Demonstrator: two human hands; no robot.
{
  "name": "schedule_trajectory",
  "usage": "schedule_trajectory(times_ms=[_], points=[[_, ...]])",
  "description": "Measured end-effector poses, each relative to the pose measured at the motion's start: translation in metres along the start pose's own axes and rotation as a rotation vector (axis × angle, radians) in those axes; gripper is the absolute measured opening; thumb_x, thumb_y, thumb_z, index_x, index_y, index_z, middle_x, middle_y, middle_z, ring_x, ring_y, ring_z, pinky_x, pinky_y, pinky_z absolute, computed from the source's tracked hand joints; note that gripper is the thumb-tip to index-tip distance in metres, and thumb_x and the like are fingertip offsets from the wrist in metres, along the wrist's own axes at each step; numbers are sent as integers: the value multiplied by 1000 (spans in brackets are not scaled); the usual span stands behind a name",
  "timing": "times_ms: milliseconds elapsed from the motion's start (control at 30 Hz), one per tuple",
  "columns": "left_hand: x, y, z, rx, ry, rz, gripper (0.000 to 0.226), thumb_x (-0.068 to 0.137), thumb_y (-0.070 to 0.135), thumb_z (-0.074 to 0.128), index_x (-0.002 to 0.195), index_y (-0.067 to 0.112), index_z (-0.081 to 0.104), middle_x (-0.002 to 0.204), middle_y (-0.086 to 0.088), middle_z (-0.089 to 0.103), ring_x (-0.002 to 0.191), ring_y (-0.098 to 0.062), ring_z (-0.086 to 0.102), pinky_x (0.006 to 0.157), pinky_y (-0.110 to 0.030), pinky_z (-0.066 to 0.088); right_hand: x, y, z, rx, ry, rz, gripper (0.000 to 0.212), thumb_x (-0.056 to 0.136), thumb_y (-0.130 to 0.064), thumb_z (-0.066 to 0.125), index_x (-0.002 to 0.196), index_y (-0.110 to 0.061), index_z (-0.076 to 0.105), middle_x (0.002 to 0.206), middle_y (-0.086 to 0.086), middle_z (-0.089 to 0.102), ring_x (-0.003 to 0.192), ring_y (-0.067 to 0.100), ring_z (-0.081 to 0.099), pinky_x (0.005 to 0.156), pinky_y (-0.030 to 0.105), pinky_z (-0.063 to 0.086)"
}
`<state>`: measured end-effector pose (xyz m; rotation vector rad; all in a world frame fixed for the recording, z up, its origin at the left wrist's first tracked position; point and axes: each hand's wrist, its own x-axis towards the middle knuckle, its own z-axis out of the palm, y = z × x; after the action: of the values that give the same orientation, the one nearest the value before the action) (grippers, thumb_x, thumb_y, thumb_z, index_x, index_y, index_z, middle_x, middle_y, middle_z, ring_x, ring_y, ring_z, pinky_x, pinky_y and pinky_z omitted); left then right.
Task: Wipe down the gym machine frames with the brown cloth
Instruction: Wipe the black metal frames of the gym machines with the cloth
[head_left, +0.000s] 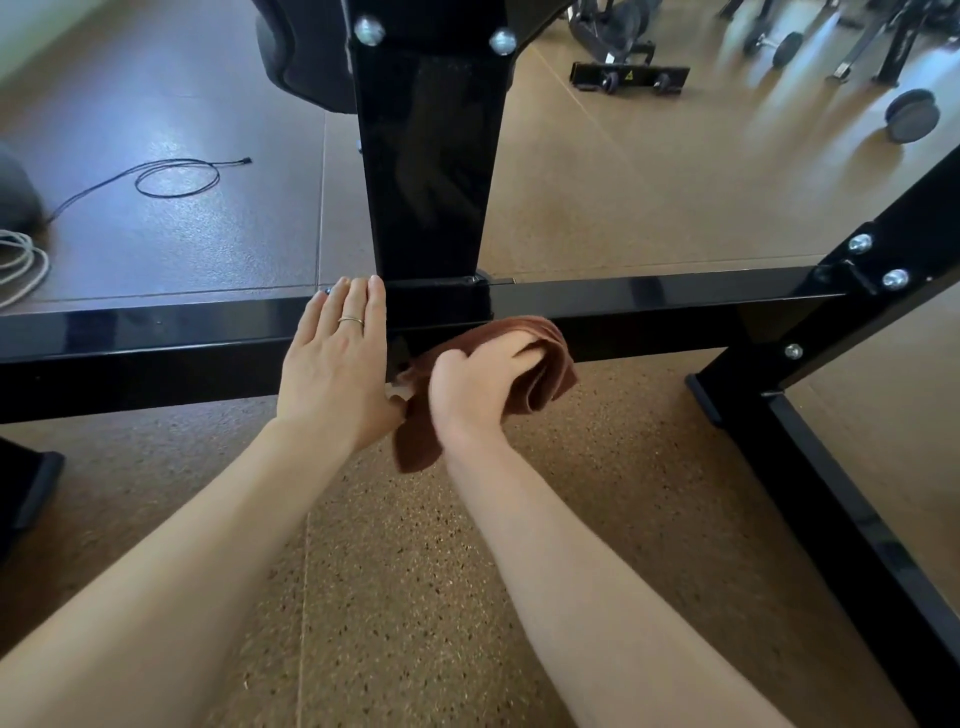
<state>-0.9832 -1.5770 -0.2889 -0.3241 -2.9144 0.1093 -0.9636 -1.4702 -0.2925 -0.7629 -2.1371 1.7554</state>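
Two bare hands at a black gym machine frame (649, 299). Left hand (337, 364): fingers straight and together, flat on the horizontal bar beside the base of the upright post (428, 171); thin ring (351, 320) on one finger. Right hand (475, 382): fingers curled round the bunched brown cloth (545, 371), holding it against the bar's near face just right of the post; one corner hangs below the wrist. Floor (415, 571): speckled tan rubber in tiles, darker mat at left. On that mat: black cable (176, 177) in a loop, pale coiled cord (21, 270) at the edge. Far right: dumbbells (911, 115), wheeled machine base (628, 77), blurred.
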Motion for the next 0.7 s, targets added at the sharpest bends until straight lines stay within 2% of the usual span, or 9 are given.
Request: schedule_trajectory(times_ms=[100,200,300,367,400,500,600,700], points=[[0,-7,-9,-7,-22,30,118,80,54,75,160,11,1,169,-9,9,156,-26,4,118,-36,-7,34,-4,-30,17,140,248,76,100,0,47,160,0,1,165,21,12,149,39,26,123,48,27],[2,-7,-11,-37,-33,37,116,80,52,76,161,13,2,169,-8,8,156,-25,3,117,-35,-8,42,-4,-38,64,201,246,79,101,0,47,162,-10,-2,169,15,6,151,36,25,122,47,29],[1,-9,-11,-54,-37,46,115,82,54,74,161,14,1,169,-6,7,156,-24,1,116,-34,-9,11,-3,-7,-31,173,-28,84,96,2,52,162,-19,6,168,18,7,152,42,19,125,54,23],[1,-12,-9,-68,-34,51,112,84,56,70,161,14,0,169,-6,6,156,-21,0,120,-35,-9,-9,-7,9,-192,173,-219,82,95,7,52,163,-16,12,170,11,7,156,35,5,126,41,8],[1,-13,-9,-74,-35,57,109,86,57,66,161,13,0,169,-5,6,156,-20,-1,122,-35,-7,-14,-11,13,-203,159,-321,81,95,11,51,163,-15,16,171,8,11,157,31,1,126,38,6],[3,-17,-6,-118,-34,84,101,90,59,57,161,15,1,169,-4,6,156,-18,0,125,-36,-4,-20,-25,17,-121,86,-593,74,94,11,49,160,-9,25,168,9,25,158,24,13,128,34,16],[7,-25,-6,-199,-33,112,94,88,49,58,161,19,7,168,-2,13,156,-17,6,126,-36,0,-19,-51,13,-15,124,-749,66,91,8,52,155,0,33,162,17,35,152,24,28,126,24,18],[9,-30,-7,-239,-26,136,95,83,61,57,160,20,19,165,-2,25,154,-18,14,127,-39,5,-12,-76,17,-41,95,-989,56,91,4,51,146,9,42,155,25,41,147,36,37,125,45,29]])
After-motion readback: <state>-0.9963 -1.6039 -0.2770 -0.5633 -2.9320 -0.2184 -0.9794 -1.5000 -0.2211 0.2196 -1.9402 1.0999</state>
